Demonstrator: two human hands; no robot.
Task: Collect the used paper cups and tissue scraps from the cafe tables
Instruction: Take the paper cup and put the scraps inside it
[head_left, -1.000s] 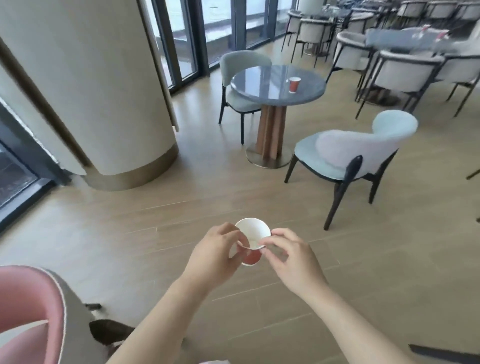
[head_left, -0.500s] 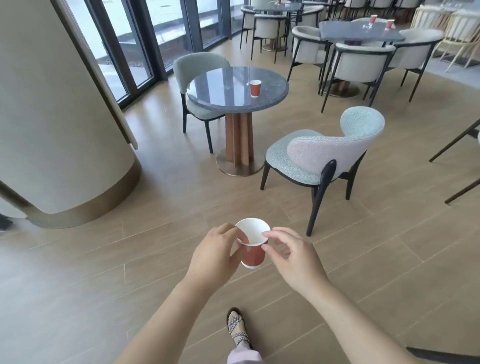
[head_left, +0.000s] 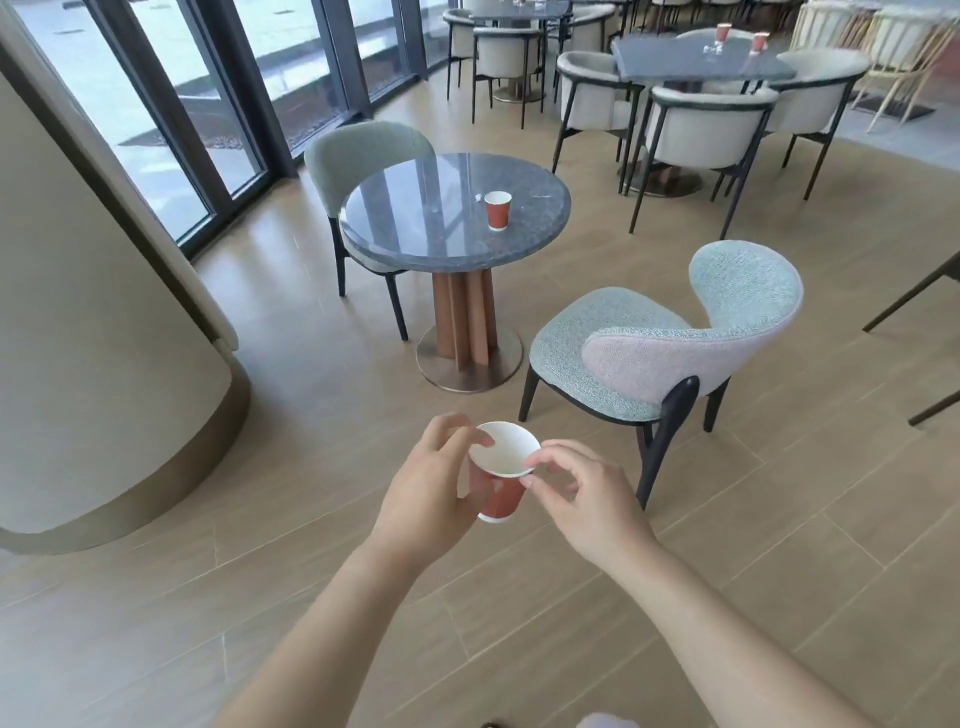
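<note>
I hold a red paper cup (head_left: 503, 499) with a white inside in front of me, above the wooden floor. My left hand (head_left: 426, 499) grips its side, thumb on the rim. My right hand (head_left: 587, 499) pinches the rim from the right. A second red paper cup (head_left: 497, 210) stands upright on the round grey stone table (head_left: 415, 228) ahead, with a small white tissue scrap (head_left: 479, 197) just left of it. Two more red cups (head_left: 722, 32) (head_left: 759, 41) stand on a far dark table (head_left: 675, 65).
A light blue chair (head_left: 649, 353) stands right of the round table, a grey-green chair (head_left: 363, 156) behind it. A wide beige column (head_left: 93, 312) fills the left. Glass doors (head_left: 208, 104) run along the back left. Cream chairs (head_left: 701, 130) surround the far table.
The view has come closer to the round table, which now looks larger and nearer. The pink chair at lower left has left the view. Both hands still hold the cup.
</note>
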